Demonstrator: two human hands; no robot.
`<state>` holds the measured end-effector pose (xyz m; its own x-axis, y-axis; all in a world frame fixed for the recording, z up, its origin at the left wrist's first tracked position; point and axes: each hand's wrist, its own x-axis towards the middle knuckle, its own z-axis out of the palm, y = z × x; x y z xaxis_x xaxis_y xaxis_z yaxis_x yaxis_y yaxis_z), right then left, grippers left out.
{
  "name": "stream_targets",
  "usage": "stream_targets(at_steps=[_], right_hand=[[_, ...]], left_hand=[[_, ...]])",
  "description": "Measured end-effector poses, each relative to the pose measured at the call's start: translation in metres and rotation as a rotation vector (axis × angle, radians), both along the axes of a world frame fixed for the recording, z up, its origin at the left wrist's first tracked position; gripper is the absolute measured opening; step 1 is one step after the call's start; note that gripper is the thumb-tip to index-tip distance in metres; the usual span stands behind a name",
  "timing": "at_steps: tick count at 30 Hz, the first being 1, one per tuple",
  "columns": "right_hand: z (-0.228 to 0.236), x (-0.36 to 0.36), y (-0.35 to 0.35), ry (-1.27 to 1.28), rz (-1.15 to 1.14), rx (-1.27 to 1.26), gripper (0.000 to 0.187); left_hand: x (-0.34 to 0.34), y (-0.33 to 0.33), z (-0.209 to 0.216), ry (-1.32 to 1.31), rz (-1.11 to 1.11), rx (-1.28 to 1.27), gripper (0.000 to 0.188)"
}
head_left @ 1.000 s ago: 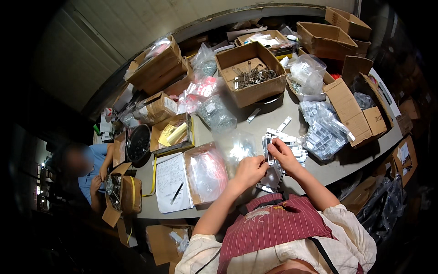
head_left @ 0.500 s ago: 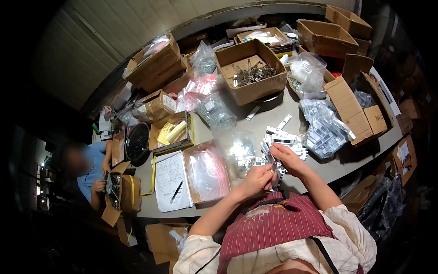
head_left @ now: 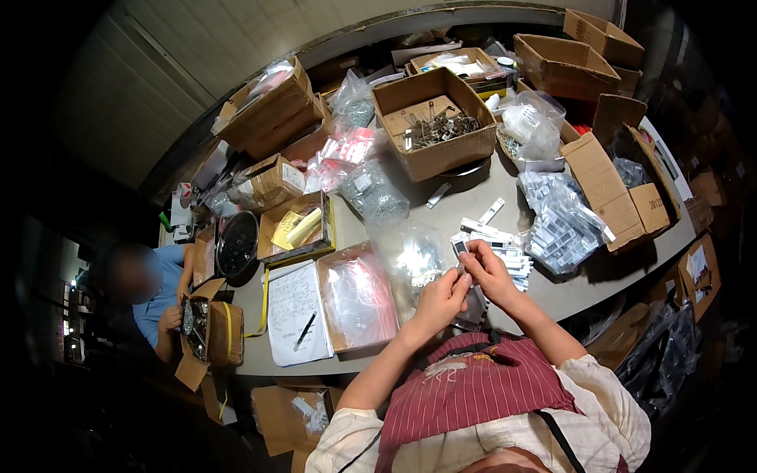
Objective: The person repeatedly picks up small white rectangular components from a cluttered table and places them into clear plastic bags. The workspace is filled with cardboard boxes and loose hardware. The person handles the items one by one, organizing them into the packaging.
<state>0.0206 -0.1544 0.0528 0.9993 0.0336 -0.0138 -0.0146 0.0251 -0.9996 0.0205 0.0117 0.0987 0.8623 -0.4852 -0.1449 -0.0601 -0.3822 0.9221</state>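
Note:
My right hand (head_left: 490, 276) is closed on a small flat white plastic piece (head_left: 460, 247) with a dark window, whose far end sticks out past the fingertips. Close against it, my left hand (head_left: 444, 301) is pinched shut; what lies between its fingers is hidden. A pile of similar white pieces (head_left: 516, 264) spreads on the table just beyond and right of my right hand. Left of the pile rests a clear plastic bag (head_left: 414, 252) with small shiny parts. Below my hands, a greyish sheet-like item (head_left: 471, 311) shows partly at the table edge.
A bag of grey-white pieces (head_left: 556, 225) lies to the right. A cardboard box of metal clips (head_left: 430, 162) stands at the back. Left are a box of clear bags (head_left: 359, 303), a notebook with a pen (head_left: 293, 315) and a co-worker (head_left: 162, 288) handling a carton.
Both hands have shifted slightly away from my body and drawn together. The dark-windowed end of the white piece now points out beyond my right fingers.

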Motion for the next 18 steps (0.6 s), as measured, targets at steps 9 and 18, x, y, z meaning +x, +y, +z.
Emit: stream_targets(at_steps=[9,18], right_hand=[[-0.001,-0.004,0.004,0.102,0.12,0.34,0.024],[-0.006,0.034,-0.033,0.012,0.006,-0.094,0.029]], left_hand=[[-0.001,0.006,-0.008,0.126,-0.013,-0.18,0.033],[0.041,0.033,0.002,-0.149,0.419,-0.23,0.034]])
